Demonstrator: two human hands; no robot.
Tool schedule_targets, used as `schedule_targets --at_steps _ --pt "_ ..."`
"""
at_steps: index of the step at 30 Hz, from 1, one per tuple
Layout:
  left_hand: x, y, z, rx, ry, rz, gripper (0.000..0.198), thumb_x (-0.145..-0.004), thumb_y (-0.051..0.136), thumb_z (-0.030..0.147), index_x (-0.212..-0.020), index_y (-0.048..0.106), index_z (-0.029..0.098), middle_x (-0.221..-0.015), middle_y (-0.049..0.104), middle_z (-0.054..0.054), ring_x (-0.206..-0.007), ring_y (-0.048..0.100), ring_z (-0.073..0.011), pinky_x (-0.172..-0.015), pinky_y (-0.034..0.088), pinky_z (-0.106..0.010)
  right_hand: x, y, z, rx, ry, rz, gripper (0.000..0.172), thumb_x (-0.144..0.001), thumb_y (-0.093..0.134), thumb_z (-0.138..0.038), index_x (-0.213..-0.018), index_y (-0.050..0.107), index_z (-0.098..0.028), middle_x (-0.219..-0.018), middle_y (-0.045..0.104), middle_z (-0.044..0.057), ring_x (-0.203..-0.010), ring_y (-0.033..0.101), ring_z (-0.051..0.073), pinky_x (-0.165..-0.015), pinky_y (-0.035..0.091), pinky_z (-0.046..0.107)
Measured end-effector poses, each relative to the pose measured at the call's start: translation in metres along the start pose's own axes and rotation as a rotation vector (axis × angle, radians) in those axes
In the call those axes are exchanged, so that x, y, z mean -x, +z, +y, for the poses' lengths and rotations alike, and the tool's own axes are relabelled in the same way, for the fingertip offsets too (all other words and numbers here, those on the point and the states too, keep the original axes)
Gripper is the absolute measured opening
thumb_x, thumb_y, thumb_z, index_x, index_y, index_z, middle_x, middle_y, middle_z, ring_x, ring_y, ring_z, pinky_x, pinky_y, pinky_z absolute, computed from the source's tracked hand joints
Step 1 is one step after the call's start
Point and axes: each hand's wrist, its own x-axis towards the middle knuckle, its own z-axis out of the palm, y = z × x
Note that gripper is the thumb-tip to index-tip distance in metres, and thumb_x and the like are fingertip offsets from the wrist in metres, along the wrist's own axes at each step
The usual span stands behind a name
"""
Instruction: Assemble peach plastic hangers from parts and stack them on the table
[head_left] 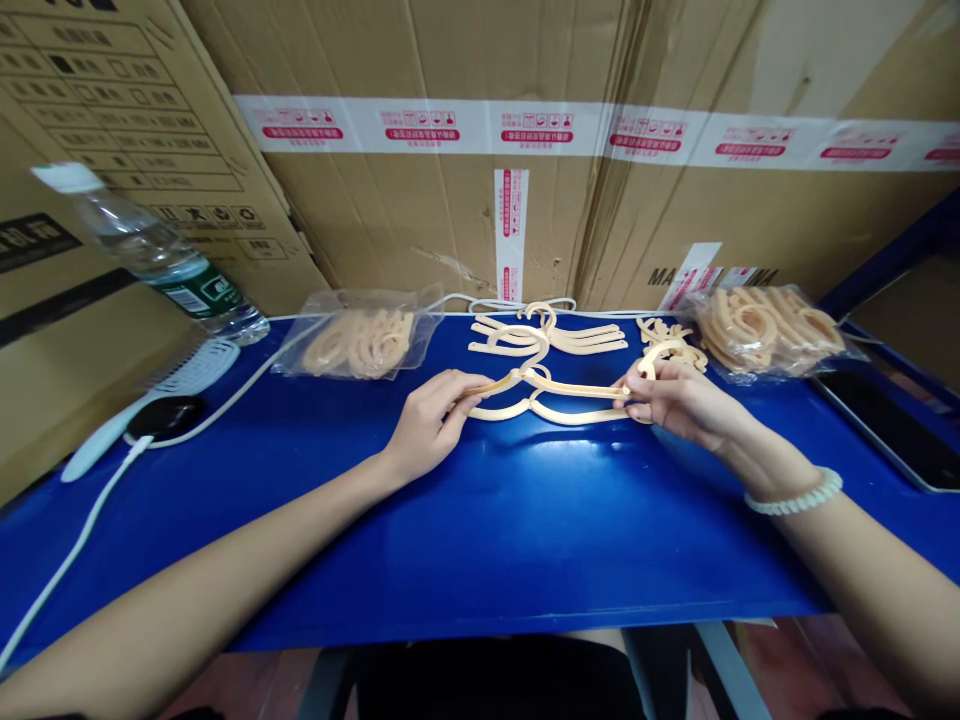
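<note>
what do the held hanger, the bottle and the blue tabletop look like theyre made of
Held hanger: probably moulded plastic, being smooth, evenly cream and slightly shiny. 
Bottle: likely clear plastic, glossy, see-through above its green label. 
Blue tabletop: smooth and shiny, showing a bright reflection; perhaps plastic sheeting or painted board.

Spreads as a blue tabletop (570, 560). Carries a bottle (199, 290), pale brush (199, 368), black device (174, 412) and white cable (96, 522) at left; a clear bag (364, 342), cream hangers (589, 343) and loose pieces (671, 350) farther back; a second bag (765, 330) and phone (892, 425) at right.
</note>
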Motion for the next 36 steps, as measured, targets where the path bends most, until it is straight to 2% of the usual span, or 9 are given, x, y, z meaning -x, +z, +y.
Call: schedule_targets --at_steps 4,12,19,23,27,29,32,34,36 --pt "0.0 0.0 0.001 0.004 0.006 -0.001 0.02 -0.1 0.049 0.018 -0.11 0.066 0.018 -0.098 0.073 -0.007 -0.088 0.068 -0.0183 -0.08 0.054 -0.031 0.002 0.003 0.002 0.084 -0.077 0.063 0.038 -0.06 0.094 -0.04 -0.071 0.068 -0.015 -0.071 0.073 0.009 -0.056 0.064 0.013 -0.049 0.05 0.022" --pt "0.0 0.001 0.002 0.004 0.01 -0.003 0.022 -0.102 0.048 0.02 -0.113 0.066 0.018 -0.098 0.073 -0.007 -0.086 0.068 -0.0174 -0.077 0.054 -0.03 0.006 0.013 0.004 0.168 -0.275 0.22 0.04 -0.059 0.093 -0.043 -0.07 0.062 -0.02 -0.067 0.067 0.003 -0.058 0.066 0.017 -0.058 0.057 0.03" --pt "-0.003 -0.004 0.003 -0.076 0.012 0.03 0.017 -0.095 0.06 0.02 -0.111 0.064 0.018 -0.097 0.07 -0.006 -0.081 0.067 -0.0154 -0.073 0.055 -0.026 0.003 0.013 0.002 0.05 -0.34 0.213 0.036 -0.062 0.09 -0.04 -0.079 0.064 -0.022 -0.077 0.067 0.001 -0.068 0.065 0.017 -0.053 0.053 0.028" --pt "-0.011 -0.016 0.003 -0.142 0.062 0.026 0.01 -0.096 0.059 0.02 -0.103 0.065 0.018 -0.097 0.069 -0.006 -0.087 0.066 -0.0175 -0.076 0.055 -0.029 0.002 0.002 -0.012 0.006 -0.377 0.24 0.029 -0.068 0.085 -0.04 -0.086 0.071 -0.023 -0.08 0.065 0.002 -0.066 0.059 0.015 -0.047 0.044 0.024" --pt "-0.022 -0.034 0.001 -0.171 0.092 -0.012 0.009 -0.095 0.06 0.022 -0.097 0.068 0.019 -0.094 0.068 -0.006 -0.086 0.064 -0.0182 -0.079 0.054 -0.031 0.003 -0.024 -0.03 -0.002 -0.439 0.358 0.023 -0.061 0.087 -0.035 -0.075 0.074 -0.023 -0.061 0.06 0.0 -0.055 0.051 0.012 -0.044 0.037 0.024" --pt "-0.026 -0.042 -0.002 -0.184 0.121 -0.067 0.009 -0.094 0.062 0.024 -0.095 0.069 0.019 -0.09 0.069 -0.005 -0.083 0.063 -0.0186 -0.078 0.052 -0.032 0.006 -0.04 -0.037 0.126 -0.423 0.354 0.026 -0.057 0.09 -0.035 -0.075 0.076 -0.021 -0.061 0.064 0.002 -0.056 0.054 0.013 -0.046 0.04 0.026" --pt "-0.027 -0.05 -0.005 -0.199 0.172 -0.203 0.008 -0.094 0.062 0.024 -0.093 0.069 0.019 -0.087 0.069 -0.005 -0.083 0.062 -0.0194 -0.077 0.05 -0.033 0.009 -0.062 -0.043 0.488 -0.39 0.272 0.034 -0.056 0.092 -0.04 -0.08 0.08 -0.018 -0.077 0.075 0.01 -0.068 0.064 0.019 -0.06 0.051 0.031" --pt "-0.026 -0.05 -0.006 -0.194 0.184 -0.319 0.009 -0.094 0.06 0.022 -0.094 0.068 0.019 -0.09 0.069 -0.005 -0.084 0.062 -0.0194 -0.076 0.049 -0.032 0.01 -0.074 -0.044 0.753 -0.377 0.15 0.036 -0.061 0.089 -0.047 -0.08 0.081 -0.017 -0.086 0.077 0.012 -0.077 0.068 0.022 -0.07 0.053 0.034" --pt "-0.023 -0.048 -0.005 -0.187 0.174 -0.419 0.01 -0.095 0.058 0.022 -0.095 0.068 0.019 -0.093 0.068 -0.006 -0.085 0.063 -0.0188 -0.075 0.049 -0.03 0.008 -0.083 -0.043 0.951 -0.327 -0.013 0.038 -0.067 0.084 -0.053 -0.08 0.081 -0.017 -0.087 0.077 0.012 -0.077 0.069 0.023 -0.072 0.054 0.035"
